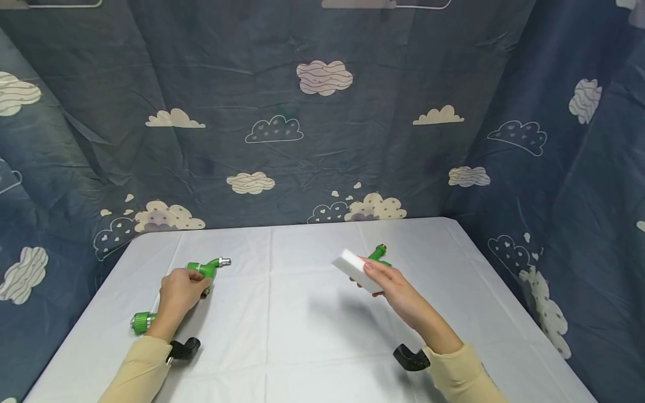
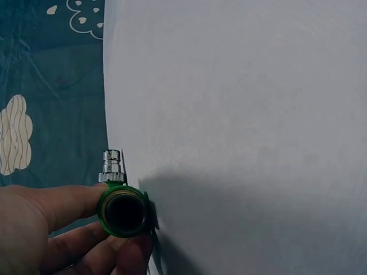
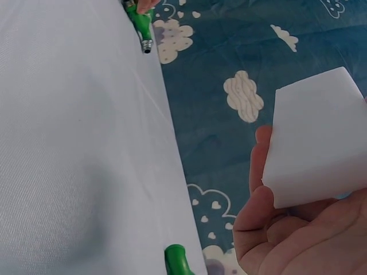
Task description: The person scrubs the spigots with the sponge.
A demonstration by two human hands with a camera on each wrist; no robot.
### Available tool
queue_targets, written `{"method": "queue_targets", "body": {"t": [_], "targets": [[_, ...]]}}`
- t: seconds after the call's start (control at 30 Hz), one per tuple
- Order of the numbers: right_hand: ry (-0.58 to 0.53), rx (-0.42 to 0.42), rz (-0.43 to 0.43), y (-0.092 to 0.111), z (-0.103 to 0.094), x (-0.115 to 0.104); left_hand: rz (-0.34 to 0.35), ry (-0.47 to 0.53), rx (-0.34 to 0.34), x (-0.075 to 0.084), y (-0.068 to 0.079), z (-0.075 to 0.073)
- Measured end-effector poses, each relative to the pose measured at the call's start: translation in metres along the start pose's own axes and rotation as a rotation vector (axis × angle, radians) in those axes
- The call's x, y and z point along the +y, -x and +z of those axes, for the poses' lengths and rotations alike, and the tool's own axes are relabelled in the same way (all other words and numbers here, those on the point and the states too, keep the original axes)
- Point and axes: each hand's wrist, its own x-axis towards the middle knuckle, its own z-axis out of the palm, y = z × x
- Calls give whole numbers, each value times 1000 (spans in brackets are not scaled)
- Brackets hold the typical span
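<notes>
The left hand (image 1: 178,292) pinches a green fitting (image 1: 207,270) at the left of the surface (image 1: 234,341), its metal tip (image 1: 224,261) pointing right in the head view. The left wrist view shows the fitting's round, dark opening between the fingers; whether the fitting touches the surface or sits slightly raised, I cannot tell. Just on the near side, partly hidden by the left wrist, is a green knob (image 1: 140,323); the pictures do not show whether it joins the fitting.

On the right, the right hand (image 1: 398,288) grips a white block (image 1: 355,271), tilted and held up off the surface, with a soft shadow below and to the left. Just beyond these fingers a green part (image 1: 379,252) lies on the surface near the far edge, its lower portion hidden by the hand.

The likeliest trouble, I judge, is a knock: because the right hand covers some of the green part, lowering or swinging the block there could nudge the part toward the far edge. The block is also held at a slant, so a loosened thumb could let it slip. On the left, the fitting looks round and smooth, so a light pinch could let it roll or twist, and the low wrist could brush the knob as the arm moves
</notes>
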Motion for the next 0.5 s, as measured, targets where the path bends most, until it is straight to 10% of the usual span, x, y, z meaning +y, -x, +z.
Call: {"method": "queue_targets", "body": {"t": [0.5], "targets": [[9, 15, 12, 2, -4, 3, 18, -29, -15, 7, -1, 1]]}}
